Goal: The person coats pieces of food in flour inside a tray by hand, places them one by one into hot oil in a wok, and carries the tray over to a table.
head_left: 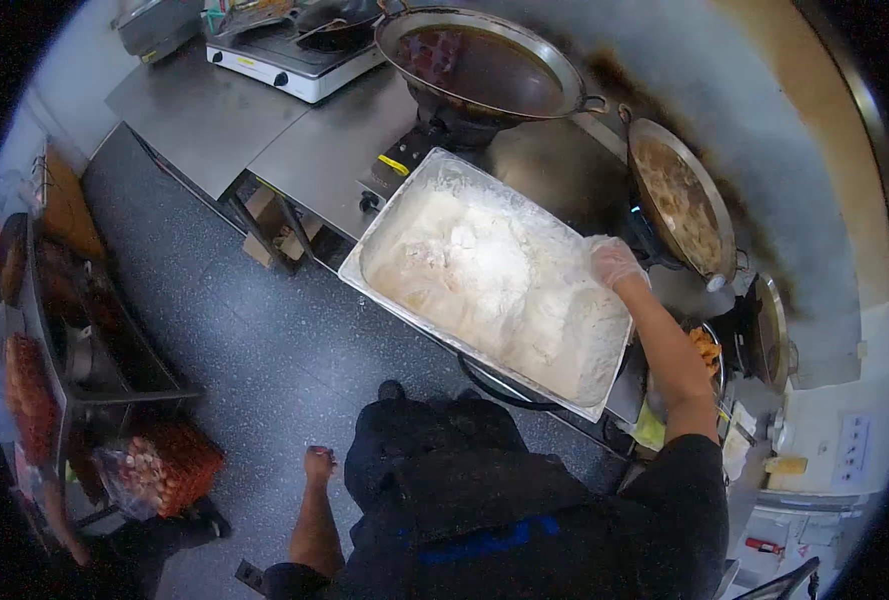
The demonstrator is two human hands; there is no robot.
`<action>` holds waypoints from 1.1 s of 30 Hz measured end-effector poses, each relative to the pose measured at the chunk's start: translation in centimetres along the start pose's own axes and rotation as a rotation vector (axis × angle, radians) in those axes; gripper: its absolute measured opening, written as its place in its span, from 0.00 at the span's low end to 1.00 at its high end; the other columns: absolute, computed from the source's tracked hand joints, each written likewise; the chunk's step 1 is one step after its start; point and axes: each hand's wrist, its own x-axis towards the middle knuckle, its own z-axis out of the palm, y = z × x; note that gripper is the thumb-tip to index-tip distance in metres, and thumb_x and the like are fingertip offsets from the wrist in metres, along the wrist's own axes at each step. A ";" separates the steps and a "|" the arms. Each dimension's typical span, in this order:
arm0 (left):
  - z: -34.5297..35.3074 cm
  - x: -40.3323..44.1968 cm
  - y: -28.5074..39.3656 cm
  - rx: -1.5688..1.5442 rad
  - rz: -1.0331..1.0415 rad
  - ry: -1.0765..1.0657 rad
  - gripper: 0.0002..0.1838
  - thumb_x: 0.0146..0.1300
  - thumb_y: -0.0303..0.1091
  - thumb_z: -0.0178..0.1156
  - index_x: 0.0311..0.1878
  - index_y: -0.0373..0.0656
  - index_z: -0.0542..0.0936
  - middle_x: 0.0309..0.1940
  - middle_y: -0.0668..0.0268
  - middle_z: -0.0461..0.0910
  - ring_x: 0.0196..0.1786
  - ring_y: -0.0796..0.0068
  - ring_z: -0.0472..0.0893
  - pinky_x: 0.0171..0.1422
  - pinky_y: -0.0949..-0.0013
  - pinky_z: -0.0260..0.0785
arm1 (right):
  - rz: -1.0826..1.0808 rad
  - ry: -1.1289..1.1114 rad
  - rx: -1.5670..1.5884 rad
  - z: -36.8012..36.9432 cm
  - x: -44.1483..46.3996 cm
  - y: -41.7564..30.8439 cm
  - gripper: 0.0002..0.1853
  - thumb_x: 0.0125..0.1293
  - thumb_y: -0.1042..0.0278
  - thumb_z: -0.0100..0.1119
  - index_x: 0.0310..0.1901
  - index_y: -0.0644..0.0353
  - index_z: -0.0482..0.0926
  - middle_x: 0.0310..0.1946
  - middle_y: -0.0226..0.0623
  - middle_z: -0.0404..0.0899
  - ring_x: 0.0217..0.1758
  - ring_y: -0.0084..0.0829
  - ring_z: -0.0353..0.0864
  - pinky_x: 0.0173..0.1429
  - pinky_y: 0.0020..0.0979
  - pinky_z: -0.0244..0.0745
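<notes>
Tray [360, 283] of white powder [489, 265], gloved right hand [617, 262] at rim, finger grip unclear; left hand [319, 461] well apart, fingers curled closed.

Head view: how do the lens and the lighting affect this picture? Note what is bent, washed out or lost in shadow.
Head view: fisheye distortion, with black corners and the shelf bowed; the powder bright, its texture partly washed out; soft sheen on the counter and floor; the shirt nearly black, its folds hard to read.
</notes>
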 end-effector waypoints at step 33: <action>11.8 -4.4 -3.1 -0.220 0.073 -0.338 0.07 0.51 0.34 0.53 0.27 0.40 0.74 0.19 0.60 0.74 0.18 0.64 0.75 0.20 0.64 0.66 | 0.023 0.138 0.374 -24.9 -10.7 16.3 0.15 0.53 0.65 0.52 0.41 0.61 0.76 0.42 0.44 0.75 0.44 0.43 0.73 0.47 0.35 0.69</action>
